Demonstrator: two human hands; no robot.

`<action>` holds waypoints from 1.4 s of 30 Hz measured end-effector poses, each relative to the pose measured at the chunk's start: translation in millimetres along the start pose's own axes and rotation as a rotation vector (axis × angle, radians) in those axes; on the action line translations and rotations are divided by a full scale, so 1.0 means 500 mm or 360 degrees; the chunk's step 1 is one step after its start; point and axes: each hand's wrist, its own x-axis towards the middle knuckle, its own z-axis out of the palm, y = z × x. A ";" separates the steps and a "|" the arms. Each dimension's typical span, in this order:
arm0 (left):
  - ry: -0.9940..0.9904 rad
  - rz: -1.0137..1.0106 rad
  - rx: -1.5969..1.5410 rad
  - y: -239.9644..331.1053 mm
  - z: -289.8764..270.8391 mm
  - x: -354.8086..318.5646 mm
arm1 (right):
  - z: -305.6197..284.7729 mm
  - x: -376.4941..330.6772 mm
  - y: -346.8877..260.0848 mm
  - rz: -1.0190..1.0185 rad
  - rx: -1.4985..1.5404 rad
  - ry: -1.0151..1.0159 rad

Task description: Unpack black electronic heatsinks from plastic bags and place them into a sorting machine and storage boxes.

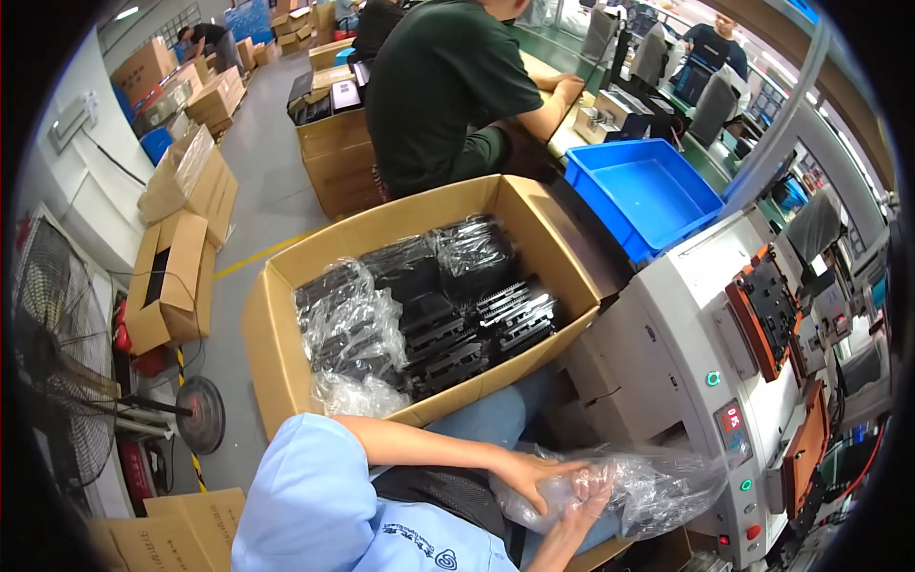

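Note:
A crumpled clear plastic bag lies across my lap, in front of the machine. My left hand reaches in from the left and grips the bag, thumb and forefinger apart around its plastic. Close beside it, my right hand also grasps the bag, its fingers partly covered by the film. Whether anything is inside the bag under my hands I cannot make out. Ahead of me stands an open cardboard box holding several stacked black plastic parts, some of them wrapped in clear plastic film.
On the right is a white machine with lit buttons and orange-framed fixtures. Beyond the box sits a blue bin. A person in dark clothing sits at the far side. A floor fan and cardboard boxes line the left.

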 end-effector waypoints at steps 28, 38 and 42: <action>0.0428 -0.0581 0.0258 -0.107 -0.074 -0.051 | 0.006 -0.158 0.002 0.0702 -0.2574 0.0556; -0.0582 -0.0105 0.1361 -0.097 -0.025 -0.107 | -0.124 -0.154 -0.032 0.0168 -0.3057 0.0574; -0.0327 0.0029 0.1126 -0.113 -0.016 -0.111 | -0.065 -0.105 -0.063 -0.0234 -0.3209 0.0264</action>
